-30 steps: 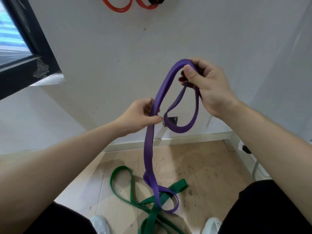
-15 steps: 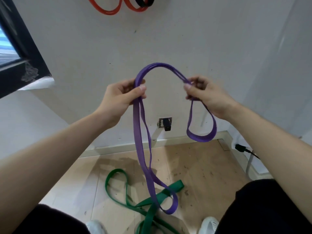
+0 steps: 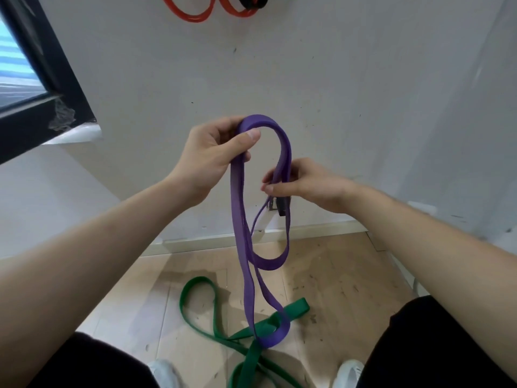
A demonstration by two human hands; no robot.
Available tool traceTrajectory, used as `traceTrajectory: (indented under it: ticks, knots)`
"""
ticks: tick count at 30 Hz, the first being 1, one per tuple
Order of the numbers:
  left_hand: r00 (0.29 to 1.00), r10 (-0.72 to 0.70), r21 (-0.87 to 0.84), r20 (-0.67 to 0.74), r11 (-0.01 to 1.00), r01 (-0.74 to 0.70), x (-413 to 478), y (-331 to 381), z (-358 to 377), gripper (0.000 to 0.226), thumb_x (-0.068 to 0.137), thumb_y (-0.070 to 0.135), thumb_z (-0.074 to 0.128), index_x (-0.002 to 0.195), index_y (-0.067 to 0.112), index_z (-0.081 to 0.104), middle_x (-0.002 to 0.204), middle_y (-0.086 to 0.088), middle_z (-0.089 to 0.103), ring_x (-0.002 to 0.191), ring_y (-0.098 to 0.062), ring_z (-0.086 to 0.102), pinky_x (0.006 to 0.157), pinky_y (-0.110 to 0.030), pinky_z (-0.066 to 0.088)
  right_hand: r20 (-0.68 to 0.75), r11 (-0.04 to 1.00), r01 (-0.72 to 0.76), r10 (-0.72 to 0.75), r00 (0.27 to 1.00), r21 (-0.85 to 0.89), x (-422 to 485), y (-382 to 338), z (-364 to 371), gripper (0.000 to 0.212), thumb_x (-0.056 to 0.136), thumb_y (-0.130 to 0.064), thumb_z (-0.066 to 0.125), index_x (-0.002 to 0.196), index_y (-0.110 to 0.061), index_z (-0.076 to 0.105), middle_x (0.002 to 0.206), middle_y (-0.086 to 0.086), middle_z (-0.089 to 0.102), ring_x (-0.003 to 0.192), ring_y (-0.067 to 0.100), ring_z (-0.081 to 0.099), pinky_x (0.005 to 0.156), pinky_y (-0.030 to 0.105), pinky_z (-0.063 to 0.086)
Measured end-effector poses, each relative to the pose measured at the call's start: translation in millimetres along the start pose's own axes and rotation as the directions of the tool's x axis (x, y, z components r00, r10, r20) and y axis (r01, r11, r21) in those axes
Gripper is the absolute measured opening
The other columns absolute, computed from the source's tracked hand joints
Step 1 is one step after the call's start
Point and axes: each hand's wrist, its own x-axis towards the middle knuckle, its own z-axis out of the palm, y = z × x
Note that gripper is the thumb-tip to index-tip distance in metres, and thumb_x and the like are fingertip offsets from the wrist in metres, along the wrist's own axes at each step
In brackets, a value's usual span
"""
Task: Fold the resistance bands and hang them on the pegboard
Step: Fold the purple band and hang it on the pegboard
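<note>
From the head camera, the left hand (image 3: 212,152) grips the top bend of a flat purple rubber resistance band (image 3: 237,208), fingers curled round it and thumb pressed across the front. Below and to the right of that grip, the right hand (image 3: 305,186) pinches the band's descending strand. Under the right hand's pinch a short loop hangs free. Under the left hand's grip, long strands drop to the wooden floor (image 3: 349,289), where the bottom bend lies on a flat green rubber band (image 3: 195,287). High above both grips, red loops (image 3: 193,16) and a black loop (image 3: 251,2) hang on the white wall (image 3: 363,79).
</note>
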Motion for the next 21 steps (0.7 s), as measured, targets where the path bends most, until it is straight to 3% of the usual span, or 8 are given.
traceTrajectory:
  ticks: [3, 5, 8, 13, 17, 19, 21]
  knots:
    - [0.999, -0.009, 0.014, 0.034, 1.000, 0.009, -2, -1, -3, 0.015, 0.098, 0.014, 0.063, 0.110, 0.019, 0.070, 0.072, 0.013, 0.066, 0.070, -0.012, 0.060, 0.079, -0.029, 0.055, -0.135, 0.979, 0.110, -0.087, 0.987, 0.170, 4, -14, 6, 0.043, 0.079, -0.036, 0.081, 0.114, -0.016, 0.068, 0.110, 0.005, 0.073, 0.106, 0.023, 0.069, 0.102, 0.046, 0.053]
    - [0.998, -0.020, 0.026, 0.067, 1.000, 0.018, -4, -2, -4, 0.016, 0.098, 0.013, 0.064, 0.112, 0.017, 0.070, 0.078, 0.011, 0.068, 0.071, -0.012, 0.059, 0.077, -0.027, 0.054, -0.210, 0.952, 0.213, -0.167, 0.963, 0.219, 3, -24, 8, 0.037, 0.085, -0.027, 0.079, 0.118, -0.021, 0.065, 0.106, 0.003, 0.074, 0.105, 0.026, 0.070, 0.099, 0.040, 0.055]
    - [0.993, -0.048, 0.054, 0.106, 0.998, 0.043, -8, -8, -4, 0.021, 0.095, 0.014, 0.068, 0.115, 0.012, 0.071, 0.092, -0.003, 0.070, 0.075, -0.010, 0.060, 0.077, -0.024, 0.055, -0.239, 0.946, 0.292, -0.253, 0.938, 0.144, -1, -32, 5, 0.032, 0.086, -0.021, 0.078, 0.116, -0.021, 0.065, 0.099, 0.007, 0.074, 0.097, 0.026, 0.071, 0.091, 0.034, 0.057]
    - [0.980, -0.137, 0.104, 0.143, 0.987, 0.123, -11, -23, -2, 0.041, 0.084, 0.011, 0.080, 0.121, 0.015, 0.063, 0.093, -0.006, 0.073, 0.083, -0.015, 0.070, 0.083, -0.028, 0.059, -0.265, 0.958, 0.283, -0.262, 0.928, 0.044, -6, -30, -3, 0.028, 0.086, -0.013, 0.077, 0.112, -0.013, 0.068, 0.095, -0.006, 0.071, 0.086, -0.001, 0.066, 0.081, 0.017, 0.052]
    - [0.924, -0.273, 0.303, 0.266, 0.934, 0.189, -20, -44, 3, 0.036, 0.082, 0.017, 0.083, 0.112, 0.016, 0.066, 0.101, -0.005, 0.074, 0.092, -0.018, 0.074, 0.084, -0.030, 0.061, -0.399, 0.937, 0.329, -0.259, 0.880, 0.115, -6, -30, -10, 0.023, 0.087, -0.009, 0.074, 0.107, -0.017, 0.066, 0.096, -0.001, 0.069, 0.091, 0.010, 0.066, 0.091, 0.030, 0.057]
    - [0.871, -0.368, 0.350, 0.325, 0.903, 0.251, -25, -54, 6, 0.030, 0.083, 0.021, 0.082, 0.109, 0.020, 0.067, 0.100, -0.001, 0.075, 0.093, -0.013, 0.073, 0.084, -0.028, 0.059, -0.496, 0.920, 0.353, -0.229, 0.838, 0.170, -7, -30, -18, 0.021, 0.088, -0.009, 0.073, 0.105, -0.018, 0.064, 0.098, 0.003, 0.069, 0.094, 0.018, 0.066, 0.095, 0.039, 0.056]
    - [0.863, -0.393, 0.355, 0.317, 0.893, 0.277, -25, -56, 7, 0.023, 0.085, 0.022, 0.080, 0.104, 0.021, 0.068, 0.096, 0.002, 0.075, 0.092, -0.011, 0.073, 0.083, -0.026, 0.056, -0.540, 0.919, 0.356, -0.214, 0.814, 0.172, -9, -27, -25, 0.020, 0.089, -0.010, 0.072, 0.107, -0.014, 0.064, 0.096, 0.005, 0.068, 0.092, 0.019, 0.064, 0.093, 0.039, 0.056]
